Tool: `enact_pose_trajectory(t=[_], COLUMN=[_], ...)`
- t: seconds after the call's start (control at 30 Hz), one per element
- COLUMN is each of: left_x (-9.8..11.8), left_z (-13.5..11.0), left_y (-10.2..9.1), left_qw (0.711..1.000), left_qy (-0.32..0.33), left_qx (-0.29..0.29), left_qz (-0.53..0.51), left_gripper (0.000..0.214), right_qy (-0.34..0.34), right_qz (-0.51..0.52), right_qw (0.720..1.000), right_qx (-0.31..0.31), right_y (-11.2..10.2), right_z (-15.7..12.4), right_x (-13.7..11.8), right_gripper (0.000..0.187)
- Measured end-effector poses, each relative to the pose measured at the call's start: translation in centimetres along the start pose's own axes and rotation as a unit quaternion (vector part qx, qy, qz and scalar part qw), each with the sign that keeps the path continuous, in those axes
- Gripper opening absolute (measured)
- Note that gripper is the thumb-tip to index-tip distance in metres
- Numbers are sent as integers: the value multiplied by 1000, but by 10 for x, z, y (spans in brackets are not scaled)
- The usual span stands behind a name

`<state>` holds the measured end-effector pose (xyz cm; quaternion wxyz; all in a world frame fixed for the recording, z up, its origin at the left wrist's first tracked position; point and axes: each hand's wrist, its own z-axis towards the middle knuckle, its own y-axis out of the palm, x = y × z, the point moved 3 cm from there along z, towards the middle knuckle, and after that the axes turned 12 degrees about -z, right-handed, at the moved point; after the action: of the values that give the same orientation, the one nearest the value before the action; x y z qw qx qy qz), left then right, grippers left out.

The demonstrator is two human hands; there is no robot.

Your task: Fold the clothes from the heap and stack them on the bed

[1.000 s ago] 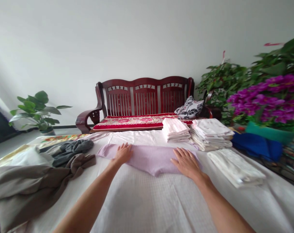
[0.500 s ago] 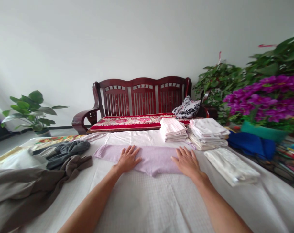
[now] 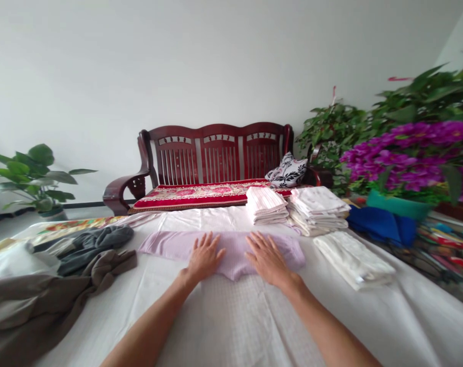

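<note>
A lilac ribbed garment, probably folded pants [image 3: 231, 260], lies lengthwise across the white cloth [image 3: 231, 316] in front of me. My left hand [image 3: 205, 256] rests flat on its middle, fingers spread. Flat on the right half of the garment is my right hand [image 3: 268, 258], its fingers also apart. Parts of the fabric are hidden under both palms. To the right stand two stacks of folded clothes, a pink-striped stack [image 3: 267, 205] and a taller white stack [image 3: 319, 210]. Nearer to me lies a folded white garment [image 3: 354, 260].
Loose dark grey and brown clothes [image 3: 59, 295] are heaped at the left. Beyond the table stands a dark red wooden bench [image 3: 219, 153] with a patterned cushion [image 3: 288, 171]. Purple flowers [image 3: 407, 153] and a blue cloth [image 3: 382, 224] are at the right, a potted plant [image 3: 40, 178] far left.
My right hand has slid left along the lilac garment, closer to my left hand, uncovering its right end. The whole view has shifted slightly to the right.
</note>
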<state>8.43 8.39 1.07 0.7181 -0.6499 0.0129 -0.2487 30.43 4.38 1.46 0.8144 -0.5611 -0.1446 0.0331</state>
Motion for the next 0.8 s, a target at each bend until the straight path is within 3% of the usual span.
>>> enact_pose_trajectory(t=[0.07, 0.17, 0.27, 0.4, 0.53, 0.7, 0.8], left_x=[25, 36, 27, -3, -54, -129, -155], left_z=[-1, -7, -20, -40, -44, -19, -1], left_y=[11, 16, 9, -10, -32, -68, -82], left_qw=[997, 990, 983, 976, 986, 998, 994], left_qy=[72, 136, 176, 193, 135, -32, -100], left_qx=[-19, -31, -54, -101, -98, 7, 52], left_qz=[-18, -16, -13, -12, -25, -49, -14], left_gripper=[62, 64, 64, 66, 59, 42, 40], right_qy=[-38, -5, 65, 152, 212, 218, 213], right_qz=[8, -15, -48, -90, -65, -10, 16], right_qw=[999, 999, 995, 982, 972, 973, 974], right_qx=[-21, -48, -62, -73, -84, -81, -75], right_y=[1, 7, 16, 27, 27, 25, 30], right_z=[0, -1, -3, -7, -9, -8, -6], right_x=[-12, 4, 40, 76, 94, 113, 119], right_gripper=[57, 56, 56, 54, 51, 45, 44])
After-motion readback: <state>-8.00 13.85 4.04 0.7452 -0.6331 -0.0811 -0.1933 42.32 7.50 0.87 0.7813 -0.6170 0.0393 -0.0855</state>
